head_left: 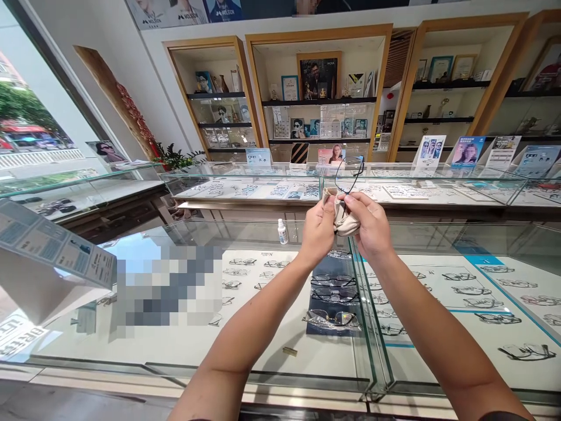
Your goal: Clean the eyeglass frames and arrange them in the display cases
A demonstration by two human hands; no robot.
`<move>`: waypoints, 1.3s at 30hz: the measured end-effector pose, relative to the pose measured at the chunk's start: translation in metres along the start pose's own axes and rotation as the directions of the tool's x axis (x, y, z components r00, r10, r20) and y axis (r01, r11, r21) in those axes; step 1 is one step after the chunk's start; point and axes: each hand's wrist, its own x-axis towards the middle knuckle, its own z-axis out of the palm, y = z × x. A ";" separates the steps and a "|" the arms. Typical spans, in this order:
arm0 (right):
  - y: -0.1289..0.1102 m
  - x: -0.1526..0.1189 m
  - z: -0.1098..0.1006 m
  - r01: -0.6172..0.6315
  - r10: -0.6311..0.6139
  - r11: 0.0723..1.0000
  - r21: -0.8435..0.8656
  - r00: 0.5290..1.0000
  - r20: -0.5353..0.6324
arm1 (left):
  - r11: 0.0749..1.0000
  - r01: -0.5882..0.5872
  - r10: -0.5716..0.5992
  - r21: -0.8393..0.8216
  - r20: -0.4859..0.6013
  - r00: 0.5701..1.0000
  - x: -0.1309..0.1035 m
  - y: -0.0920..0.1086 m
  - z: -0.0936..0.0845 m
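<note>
Both hands are raised above the glass display counter, close together. My left hand (319, 229) has its fingers closed on a beige cloth (347, 222). My right hand (370, 225) pinches the same cloth and the lower part of dark-framed eyeglasses (362, 167), which stand up on end above the fingers. The cloth is bunched between the two hands and hides part of the frame. A small white spray bottle (282, 233) stands upright on the counter, to the left of my left hand.
Beneath the glass counter top (263, 234) lie rows of eyeglasses, some on a dark tray (332, 292). A folded display card (56, 245) stands at the left. Another glass showcase (245, 190) runs across behind the hands, with wooden-framed shelves (318, 35) beyond.
</note>
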 end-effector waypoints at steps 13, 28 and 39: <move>-0.008 0.023 -0.035 0.073 -0.071 0.997 0.004 0.981 -0.178 | 0.885 0.353 -0.365 -0.304 0.019 0.931 0.017 0.009 -0.016; -0.020 0.025 -0.046 0.103 -0.087 0.992 0.066 0.973 -0.212 | 0.817 0.277 -0.444 -0.505 -0.246 0.862 0.036 0.029 -0.044; -0.037 0.008 -0.033 0.092 -0.092 0.996 0.009 0.996 -0.021 | 0.570 0.525 -0.764 -0.632 -0.173 0.621 -0.004 0.015 -0.127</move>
